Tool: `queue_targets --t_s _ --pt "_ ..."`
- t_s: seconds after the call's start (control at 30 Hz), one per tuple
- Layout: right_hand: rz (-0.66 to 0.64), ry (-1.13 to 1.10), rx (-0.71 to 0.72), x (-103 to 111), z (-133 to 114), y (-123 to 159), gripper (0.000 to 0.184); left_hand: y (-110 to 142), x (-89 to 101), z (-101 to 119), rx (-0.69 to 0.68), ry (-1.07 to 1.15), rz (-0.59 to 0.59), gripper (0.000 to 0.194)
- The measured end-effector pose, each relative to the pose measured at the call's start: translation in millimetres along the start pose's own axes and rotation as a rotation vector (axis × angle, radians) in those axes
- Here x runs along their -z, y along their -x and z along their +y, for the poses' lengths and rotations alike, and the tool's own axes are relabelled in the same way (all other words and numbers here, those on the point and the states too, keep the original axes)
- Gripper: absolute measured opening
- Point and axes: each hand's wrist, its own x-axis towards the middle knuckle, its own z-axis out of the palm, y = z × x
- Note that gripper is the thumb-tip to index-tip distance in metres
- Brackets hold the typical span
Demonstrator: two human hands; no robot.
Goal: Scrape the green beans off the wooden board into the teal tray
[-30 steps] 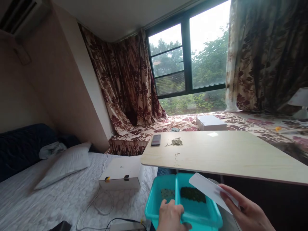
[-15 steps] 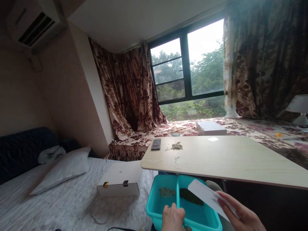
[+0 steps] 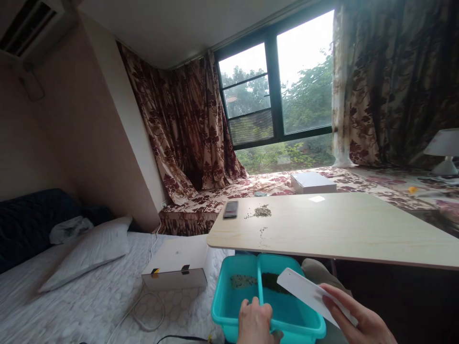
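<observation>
My left hand (image 3: 255,321) is closed on the teal two-compartment bin (image 3: 260,286), its fingers curled over the front end of the divider. A light, dark-speckled layer of grains (image 3: 244,281) lies in the left compartment. In the right one is a dark green heap of small grains (image 3: 271,282), partly hidden by a flat white strip (image 3: 310,294). My right hand (image 3: 358,319) pinches that strip at its near end, thumb on top, and holds it tilted over the bin's right side.
On the pale wooden table (image 3: 340,229) are a small grain pile (image 3: 263,211), scattered grains and a dark flat rectangular object (image 3: 230,209). A white box (image 3: 175,263) and a cable (image 3: 148,310) lie on the bed. Another white box (image 3: 313,182) stands behind the table.
The whole view has shifted slightly, so the bin and table appear higher and a little further left. Both hands keep their hold; the strip's tip remains over the right compartment.
</observation>
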Motion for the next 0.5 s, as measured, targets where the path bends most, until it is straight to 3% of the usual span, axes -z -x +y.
queue_targets --t_s 0.5 --pt "-0.04 -0.053 -0.036 -2.9 3.9 9.3 0.047 5.5 -6.9 -9.9 -0.02 0.097 -0.025 0.025"
